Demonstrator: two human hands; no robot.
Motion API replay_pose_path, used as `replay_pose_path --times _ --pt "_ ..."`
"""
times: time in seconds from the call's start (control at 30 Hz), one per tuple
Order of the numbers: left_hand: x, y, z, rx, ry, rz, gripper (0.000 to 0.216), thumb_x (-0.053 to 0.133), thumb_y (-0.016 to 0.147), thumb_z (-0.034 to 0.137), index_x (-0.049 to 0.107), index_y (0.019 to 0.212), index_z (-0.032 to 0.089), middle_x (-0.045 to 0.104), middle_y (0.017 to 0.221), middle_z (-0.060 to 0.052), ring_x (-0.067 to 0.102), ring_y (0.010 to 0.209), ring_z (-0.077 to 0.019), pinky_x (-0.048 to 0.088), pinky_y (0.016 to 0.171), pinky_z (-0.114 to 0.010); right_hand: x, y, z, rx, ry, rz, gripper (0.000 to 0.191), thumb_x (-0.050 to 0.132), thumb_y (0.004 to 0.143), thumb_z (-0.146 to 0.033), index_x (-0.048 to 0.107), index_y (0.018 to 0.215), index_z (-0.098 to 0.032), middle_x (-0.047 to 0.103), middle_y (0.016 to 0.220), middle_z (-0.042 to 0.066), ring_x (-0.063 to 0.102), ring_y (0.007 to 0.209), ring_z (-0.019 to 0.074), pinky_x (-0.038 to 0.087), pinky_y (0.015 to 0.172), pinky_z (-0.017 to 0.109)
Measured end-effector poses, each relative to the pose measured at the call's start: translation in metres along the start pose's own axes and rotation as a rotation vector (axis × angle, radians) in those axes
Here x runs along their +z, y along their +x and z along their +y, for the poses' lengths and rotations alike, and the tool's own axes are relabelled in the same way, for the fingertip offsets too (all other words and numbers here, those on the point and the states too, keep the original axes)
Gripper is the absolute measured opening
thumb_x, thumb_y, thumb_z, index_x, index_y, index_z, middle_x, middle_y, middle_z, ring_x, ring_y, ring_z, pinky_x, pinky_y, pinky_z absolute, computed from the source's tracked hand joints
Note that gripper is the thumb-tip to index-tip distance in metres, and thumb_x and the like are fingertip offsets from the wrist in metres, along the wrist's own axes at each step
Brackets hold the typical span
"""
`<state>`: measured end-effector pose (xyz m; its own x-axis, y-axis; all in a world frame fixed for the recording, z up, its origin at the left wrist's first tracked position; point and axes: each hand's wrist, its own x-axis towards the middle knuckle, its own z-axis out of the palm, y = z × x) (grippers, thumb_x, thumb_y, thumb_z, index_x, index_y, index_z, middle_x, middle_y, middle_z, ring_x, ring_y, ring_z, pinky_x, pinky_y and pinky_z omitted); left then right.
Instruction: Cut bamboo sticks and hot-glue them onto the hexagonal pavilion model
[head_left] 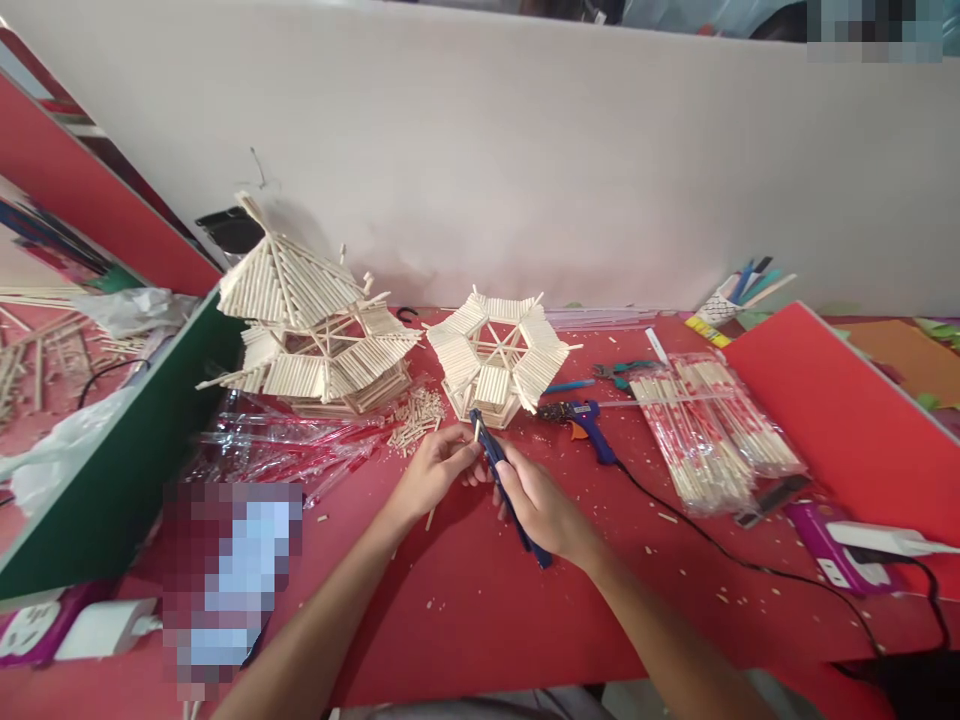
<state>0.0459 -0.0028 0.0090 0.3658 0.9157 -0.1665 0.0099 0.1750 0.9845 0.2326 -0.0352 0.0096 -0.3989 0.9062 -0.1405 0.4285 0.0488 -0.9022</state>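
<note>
My right hand [536,500] is closed around a long dark-blue hand tool [491,447], which looks like a cutter with two handles. Its head points away from me. My left hand [444,465] pinches a thin pale wooden stick [430,519]; its lower end shows beneath the fingers, its upper end by the tool's head. Just beyond both hands stands a six-sided stick model [495,384] with a ring-shaped roof. To its left is a larger stick pavilion [289,285] with a peaked roof. Between the models and my left hand lies a heap of short cut stick pieces [416,420].
Right of the hands lie a blue glue gun [592,425], green-handled pliers [626,373] and packed chopsticks [701,425]. A cable runs from the glue gun to the right. A phone [244,575] and clear wrappers [292,445] are at left. Green [112,470] and red [855,420] dividers flank the table.
</note>
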Motion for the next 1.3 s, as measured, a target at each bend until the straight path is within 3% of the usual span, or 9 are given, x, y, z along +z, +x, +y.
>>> replay_pose_path --times 0.3,0.7,0.93,1.17,1.3 --pt "0.002 0.000 -0.002 -0.014 -0.053 0.001 0.040 0.070 0.083 0.055 0.063 0.080 0.016 0.069 0.064 -0.003 0.064 0.058 -0.0142 0.050 0.060 -0.026 -0.001 -0.002 0.000 -0.031 -0.052 0.005 0.050 0.027 0.107 -0.039 0.037 0.155 -0.028 0.068 0.095 0.006 0.066 0.075 0.0198 0.056 0.075 0.036" --pt "0.003 0.001 -0.003 -0.008 -0.046 -0.011 0.038 0.068 0.085 0.053 0.063 0.082 0.015 0.068 0.063 -0.003 0.061 0.056 -0.0127 0.049 0.059 -0.024 -0.005 0.000 0.006 -0.107 -0.104 0.021 0.049 0.030 0.107 -0.036 0.041 0.154 -0.026 0.070 0.100 0.008 0.068 0.089 0.0229 0.055 0.081 0.036" --pt "0.004 0.001 -0.009 -0.011 -0.005 -0.011 0.032 0.066 0.086 0.047 0.062 0.083 0.015 0.067 0.061 -0.002 0.059 0.054 -0.0125 0.048 0.058 -0.024 -0.002 0.000 0.008 -0.087 -0.158 0.034 0.047 0.029 0.107 -0.036 0.044 0.150 -0.026 0.071 0.099 0.009 0.069 0.086 0.0241 0.055 0.077 0.035" --pt "0.004 0.001 -0.011 0.015 0.050 0.015 0.027 0.063 0.088 0.042 0.062 0.083 0.015 0.068 0.061 -0.002 0.060 0.055 -0.0135 0.048 0.059 -0.025 0.006 0.005 0.017 -0.051 -0.281 0.064 0.048 0.026 0.106 -0.034 0.046 0.147 -0.017 0.071 0.086 0.010 0.066 0.070 0.0233 0.050 0.066 0.034" --pt "0.004 0.001 -0.009 0.040 0.040 0.019 0.031 0.063 0.088 0.045 0.063 0.083 0.015 0.068 0.062 -0.002 0.060 0.055 -0.0139 0.049 0.059 -0.025 0.010 0.006 0.016 -0.043 -0.288 0.091 0.048 0.026 0.106 -0.034 0.046 0.144 -0.014 0.073 0.093 0.012 0.068 0.075 0.0240 0.050 0.069 0.034"
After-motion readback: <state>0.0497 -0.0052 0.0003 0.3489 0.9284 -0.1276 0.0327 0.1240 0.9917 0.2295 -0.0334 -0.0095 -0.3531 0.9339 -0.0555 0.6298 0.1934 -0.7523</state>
